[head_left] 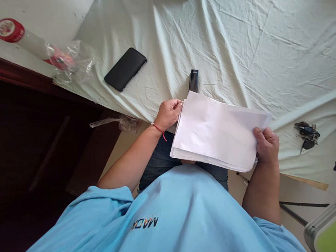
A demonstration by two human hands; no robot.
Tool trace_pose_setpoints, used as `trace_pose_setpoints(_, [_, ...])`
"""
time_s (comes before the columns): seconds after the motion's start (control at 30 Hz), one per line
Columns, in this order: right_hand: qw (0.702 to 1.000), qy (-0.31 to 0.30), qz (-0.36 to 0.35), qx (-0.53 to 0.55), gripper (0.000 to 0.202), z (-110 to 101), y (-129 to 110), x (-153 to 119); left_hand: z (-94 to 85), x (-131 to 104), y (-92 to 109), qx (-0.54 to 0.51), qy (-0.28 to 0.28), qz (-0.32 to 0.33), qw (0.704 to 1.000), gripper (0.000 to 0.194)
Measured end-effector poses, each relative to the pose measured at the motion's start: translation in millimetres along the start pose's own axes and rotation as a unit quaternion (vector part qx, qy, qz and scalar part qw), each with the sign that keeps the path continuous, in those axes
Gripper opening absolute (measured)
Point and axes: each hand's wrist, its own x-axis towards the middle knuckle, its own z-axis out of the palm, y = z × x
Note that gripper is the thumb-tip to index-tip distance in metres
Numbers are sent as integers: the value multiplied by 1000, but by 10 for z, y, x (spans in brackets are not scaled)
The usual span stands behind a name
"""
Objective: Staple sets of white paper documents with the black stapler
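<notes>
Between my two hands is a stack of white paper sheets (218,132), held above the near edge of the cloth-covered table and partly over my lap. My left hand (170,113) pinches the stack at its left edge, thumb and fingers together. At the right edge, my right hand (266,143) grips the sheets with the thumb on top; its other fingers are partly hidden. The sheets' lower edges are slightly fanned. Just beyond the paper lies a black stapler-like object (194,80), its near end covered by the sheets.
A black phone (126,69) lies on the pale tablecloth (185,37) to the left. Farther left are a red-capped container (35,42) and a crumpled clear plastic bag (76,62). A bunch of keys (307,135) rests on the right. A green-topped stool (328,237) stands lower right.
</notes>
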Motion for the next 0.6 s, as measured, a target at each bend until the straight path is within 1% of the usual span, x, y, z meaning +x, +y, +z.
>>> trace_pose_setpoints(0.1, [1000, 7, 5, 0, 64, 42, -26, -80, 19, 4, -8, 22, 22, 15, 999, 54])
trace_pose_setpoints(0.23, [1000, 21, -4, 1, 61, 106, -23, -118, 2, -33, -7, 53, 27, 45, 997, 52])
trace_pose_setpoints(0.33, [1000, 26, -12, 5, 59, 128, 2, -112, -4, -67, -4, 63, 28, 66, 995, 60])
trace_pose_setpoints(0.4, [999, 27, -15, 10, 58, 129, 20, -113, 8, -74, -8, 63, 28, 65, 995, 62])
trace_pose_setpoints(0.53, [999, 32, -15, 13, 59, 108, 56, -130, 41, -61, -31, 78, 32, 55, 995, 58])
trace_pose_setpoints(0.6, [999, 43, -15, 8, 60, 102, 76, -125, 48, -56, -38, 80, 35, 59, 994, 61])
